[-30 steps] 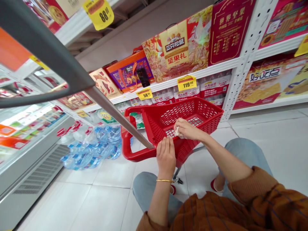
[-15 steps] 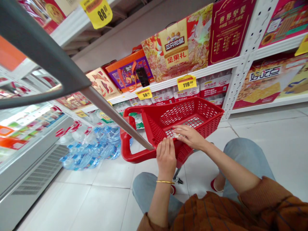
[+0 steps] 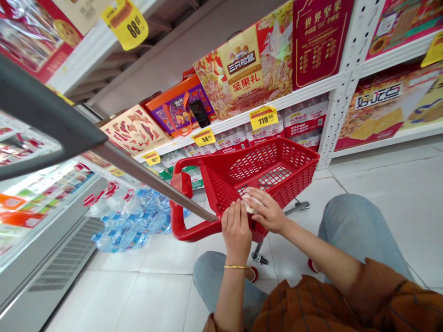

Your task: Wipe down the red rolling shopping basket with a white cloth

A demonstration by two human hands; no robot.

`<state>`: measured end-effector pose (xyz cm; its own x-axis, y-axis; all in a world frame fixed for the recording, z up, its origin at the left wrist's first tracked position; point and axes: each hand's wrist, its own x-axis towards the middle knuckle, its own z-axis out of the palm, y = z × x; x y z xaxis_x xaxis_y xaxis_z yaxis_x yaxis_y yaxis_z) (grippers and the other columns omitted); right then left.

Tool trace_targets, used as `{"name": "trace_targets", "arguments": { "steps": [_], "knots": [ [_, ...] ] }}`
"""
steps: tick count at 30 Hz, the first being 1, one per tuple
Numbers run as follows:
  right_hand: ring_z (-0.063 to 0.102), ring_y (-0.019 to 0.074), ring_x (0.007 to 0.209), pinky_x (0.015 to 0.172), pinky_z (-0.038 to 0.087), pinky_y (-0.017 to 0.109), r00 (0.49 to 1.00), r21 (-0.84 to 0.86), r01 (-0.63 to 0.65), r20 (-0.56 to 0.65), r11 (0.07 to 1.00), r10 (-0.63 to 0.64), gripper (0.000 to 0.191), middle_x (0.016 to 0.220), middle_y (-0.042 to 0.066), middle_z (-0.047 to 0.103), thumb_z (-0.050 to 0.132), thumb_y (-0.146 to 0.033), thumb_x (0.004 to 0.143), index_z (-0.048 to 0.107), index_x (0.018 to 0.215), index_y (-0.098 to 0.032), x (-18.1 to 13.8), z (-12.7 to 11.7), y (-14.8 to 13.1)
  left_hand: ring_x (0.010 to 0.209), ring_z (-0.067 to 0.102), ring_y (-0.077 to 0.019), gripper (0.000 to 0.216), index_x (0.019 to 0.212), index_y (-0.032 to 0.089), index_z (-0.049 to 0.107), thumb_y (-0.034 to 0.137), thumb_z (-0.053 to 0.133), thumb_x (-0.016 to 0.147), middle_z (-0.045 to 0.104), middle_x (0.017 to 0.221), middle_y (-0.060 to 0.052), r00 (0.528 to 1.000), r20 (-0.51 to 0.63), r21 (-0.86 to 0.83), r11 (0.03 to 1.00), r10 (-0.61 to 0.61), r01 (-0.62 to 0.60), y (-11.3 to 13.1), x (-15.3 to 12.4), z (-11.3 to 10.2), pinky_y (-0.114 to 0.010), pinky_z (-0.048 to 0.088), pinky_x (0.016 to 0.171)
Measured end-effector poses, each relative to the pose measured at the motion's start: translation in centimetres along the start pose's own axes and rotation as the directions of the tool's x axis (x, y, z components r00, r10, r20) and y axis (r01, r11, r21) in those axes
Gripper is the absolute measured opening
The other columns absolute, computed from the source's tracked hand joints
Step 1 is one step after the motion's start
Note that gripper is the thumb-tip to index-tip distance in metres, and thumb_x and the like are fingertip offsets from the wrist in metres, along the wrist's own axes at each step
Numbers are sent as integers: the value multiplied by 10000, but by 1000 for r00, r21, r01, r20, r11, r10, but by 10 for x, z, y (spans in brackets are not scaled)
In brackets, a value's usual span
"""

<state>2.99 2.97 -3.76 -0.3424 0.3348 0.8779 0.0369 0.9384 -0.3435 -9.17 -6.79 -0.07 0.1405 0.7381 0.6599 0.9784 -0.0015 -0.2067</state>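
Shopping-cart basket (image 3: pixel 296 182) stands upright, the left hand (image 3: pixel 237 230) gripping it at seven o'clock, the right hand (image 3: pixel 272 213) holding a white tissue (image 3: pixel 249 204) just beside. Wiping looks underway; how much remains is unclear.

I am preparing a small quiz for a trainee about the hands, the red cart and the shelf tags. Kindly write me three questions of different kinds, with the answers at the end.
1. Multiple choice. What shows under the fingers of the right hand, at the rim of the cart?
A) a bottle
B) a white wad
C) a phone

2. True or false. The left hand belongs to the arm with the bracelet.

3. Fill in the blank. The yellow tag just to the right of the 58.00 tag reads ____.

Key: 1. B; 2. True; 3. 119.00
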Motion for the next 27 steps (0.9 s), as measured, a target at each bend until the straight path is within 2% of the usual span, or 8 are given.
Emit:
{"name": "trace_targets", "arguments": {
  "steps": [2,5,8,11,18,27],
  "knots": [
    [391,267,1356,1037,440,534,999,6,-35,-37,999,35,383,1298,140,573,402,-303,976,497,1333,-204,1,5,-1,1130,598,-234,379,1202,117,611,107,361,918,679,1168,-129,1000,-4,-14,1000,-17,17,0,0,-1,-385,381,1026],
    [427,247,1332,1033,459,510,997,-22,-45,-56,999,44,368,1220,100,625,431,-228,961,503,1322,-232,0,13,3,1135,594,-237,382,1207,128,610,101,369,913,681,1162,-129,999,-8,-38,999,-36,36,0,2,-3,-388,380,1020],
    [508,218,1249,1013,486,447,1000,-89,2,-22,996,-4,420,1242,102,622,460,-200,947,456,1367,-229,-6,17,8,1131,595,-233,405,1231,131,598,86,360,907,682,1160,-136,999,-17,-53,998,-36,36,0,4,-5,-389,376,1017],
    [518,221,1219,1004,485,431,998,-179,34,52,983,-25,461,1321,108,576,499,-186,934,430,1388,-224,-11,18,12,1120,602,-230,410,1235,133,599,86,359,907,689,1143,-135,999,-16,-53,998,-35,34,-2,4,-5,-384,373,1016],
    [550,228,1135,947,502,420,986,-207,117,143,971,-88,422,1245,106,608,461,-150,944,462,1364,-184,-9,12,16,1133,597,-231,421,1227,137,609,71,354,899,694,1138,-121,1000,6,-56,998,-16,16,-9,3,-5,-383,378,1021],
    [553,207,1131,1016,454,451,988,-226,29,156,974,7,368,1183,105,635,417,-153,960,518,1310,-207,-15,-7,37,1121,611,-214,436,1249,168,603,75,372,892,702,1133,-109,1000,11,-87,996,3,-2,-16,5,-7,-384,395,1010]
  ]
}}
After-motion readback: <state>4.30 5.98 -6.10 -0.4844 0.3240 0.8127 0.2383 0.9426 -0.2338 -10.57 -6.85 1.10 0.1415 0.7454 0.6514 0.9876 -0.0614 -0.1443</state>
